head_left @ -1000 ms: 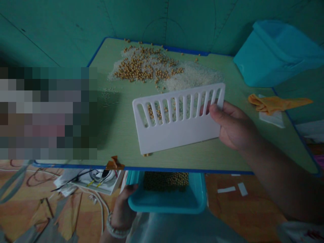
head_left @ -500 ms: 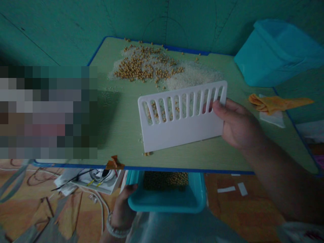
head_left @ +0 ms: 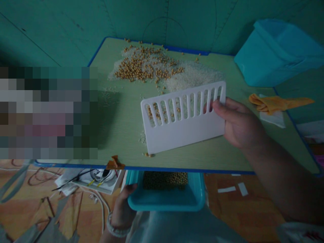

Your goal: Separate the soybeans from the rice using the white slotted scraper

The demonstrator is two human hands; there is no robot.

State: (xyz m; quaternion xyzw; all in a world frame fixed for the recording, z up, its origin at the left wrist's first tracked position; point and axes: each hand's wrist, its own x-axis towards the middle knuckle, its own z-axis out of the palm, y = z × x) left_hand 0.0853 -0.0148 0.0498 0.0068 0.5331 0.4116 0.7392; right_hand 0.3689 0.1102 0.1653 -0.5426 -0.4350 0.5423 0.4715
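A white slotted plastic board [head_left: 186,133] is pinched at its right end by my right hand [head_left: 241,123], thumb in front. It is tilted above the table, with soybeans and rice grains showing through its slots. My left hand [head_left: 125,202] grips the left rim of a blue plastic tub [head_left: 165,202] below the table's front edge. Inside the tub lie many small round beans [head_left: 165,180]. Farther back on the table [head_left: 222,158] are a spread of soybeans [head_left: 136,69] and a pile of white rice [head_left: 193,76].
A blue bin [head_left: 275,55] stands at the back right, near an orange cloth [head_left: 273,104]. Brown tape [head_left: 115,163] sticks to the front edge. A white box of cables [head_left: 101,180] is on the floor. A blurred patch covers the left.
The slotted board in my right hand has shifted slightly, its left end moving right and a little toward me. My left hand and the tub stay nearly in place.
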